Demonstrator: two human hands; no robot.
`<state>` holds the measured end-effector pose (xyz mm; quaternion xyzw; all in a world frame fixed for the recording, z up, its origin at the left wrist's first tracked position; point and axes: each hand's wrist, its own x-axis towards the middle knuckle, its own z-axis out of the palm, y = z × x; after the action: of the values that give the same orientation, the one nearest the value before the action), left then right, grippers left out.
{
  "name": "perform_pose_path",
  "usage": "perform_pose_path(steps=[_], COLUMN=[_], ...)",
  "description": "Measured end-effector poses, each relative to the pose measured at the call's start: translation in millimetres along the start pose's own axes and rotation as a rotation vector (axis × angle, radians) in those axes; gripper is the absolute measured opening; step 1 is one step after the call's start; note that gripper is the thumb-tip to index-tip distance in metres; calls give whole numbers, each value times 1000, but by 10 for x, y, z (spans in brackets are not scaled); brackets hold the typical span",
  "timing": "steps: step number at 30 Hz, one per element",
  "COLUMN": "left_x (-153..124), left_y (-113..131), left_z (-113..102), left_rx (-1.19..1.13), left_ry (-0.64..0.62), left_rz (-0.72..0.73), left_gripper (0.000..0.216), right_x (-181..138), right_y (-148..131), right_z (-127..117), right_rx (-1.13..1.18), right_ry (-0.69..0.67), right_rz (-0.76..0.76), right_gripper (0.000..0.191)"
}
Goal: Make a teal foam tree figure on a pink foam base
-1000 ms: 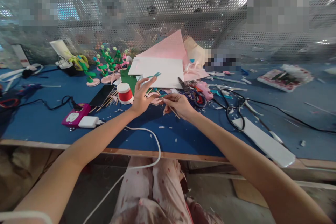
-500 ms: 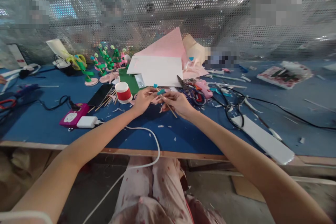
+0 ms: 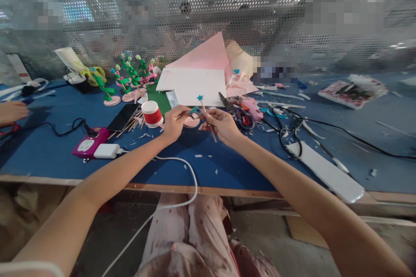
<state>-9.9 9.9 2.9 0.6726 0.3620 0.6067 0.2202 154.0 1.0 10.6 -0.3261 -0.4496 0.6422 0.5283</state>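
My right hand (image 3: pixel 223 126) pinches a thin wooden stick (image 3: pixel 212 132), which leans with its lower end toward me. A small blue star (image 3: pixel 200 97) tops the stick. Between the closed fingertips of my left hand (image 3: pixel 174 124) is a teal paper strip (image 3: pixel 194 110), close to the stick; whether the two touch is unclear. A pink disc (image 3: pixel 191 121) shows just behind and between my hands. Left of my left hand stands a white tub with a red band (image 3: pixel 152 114). Blue-handled scissors (image 3: pixel 242 117) lie beyond my right hand.
Small green-leafed paper trees on pink bases (image 3: pixel 112 100) stand at back left, near a phone (image 3: pixel 121 117) and a magenta power adapter (image 3: pixel 92 140). White card (image 3: pixel 195 84) lies ahead. Black cable (image 3: pixel 344 127) crosses the right side. Another person's hand (image 3: pixel 13 112) is at far left.
My hands have drawn slightly apart, and the star-topped stick now stands more upright and visible. At far left the other person's hand has come further into view, and the blue tool there is gone.
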Motion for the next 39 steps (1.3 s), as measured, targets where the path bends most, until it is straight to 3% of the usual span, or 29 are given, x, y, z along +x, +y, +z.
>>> perform_pose_path(steps=[4,7,11,13,16,19,24,30,33,39], left_x=[34,75,76,50,12,-5,-42,-102,-96,-79], left_y=[-43,-93,-104,-91,-74,-70,-142,-295,-304,-266], left_z=[4,7,7,23,61,70,42,74,53,7], left_rx=[-148,-297,-299,-262,-257,-132,381,538,537,582], left_ry=[133,236,193,105,33,47,7,-239,-284,-358], left_rz=[-166,-340,-431,-420,-347,-209,-11,-111,-171,-144], left_gripper=[23,28,49,50,26,54,77,99,90,82], right_x=[65,98,94,79,64,75,119,120,107,89], right_y=[-44,-51,-43,-46,-59,-70,-68,-91,-114,-148], right_z=[-55,-91,-84,-61,-31,-34,-85,-132,-164,-215], right_rx=[117,149,166,188,211,204,69,-184,-272,-439], right_ry=[196,262,259,246,239,245,261,231,176,102], right_rz=[-46,-55,-75,-81,-72,-49,-30,-201,-150,-87], right_gripper=[17,10,9,11,11,10,6,19,22,26])
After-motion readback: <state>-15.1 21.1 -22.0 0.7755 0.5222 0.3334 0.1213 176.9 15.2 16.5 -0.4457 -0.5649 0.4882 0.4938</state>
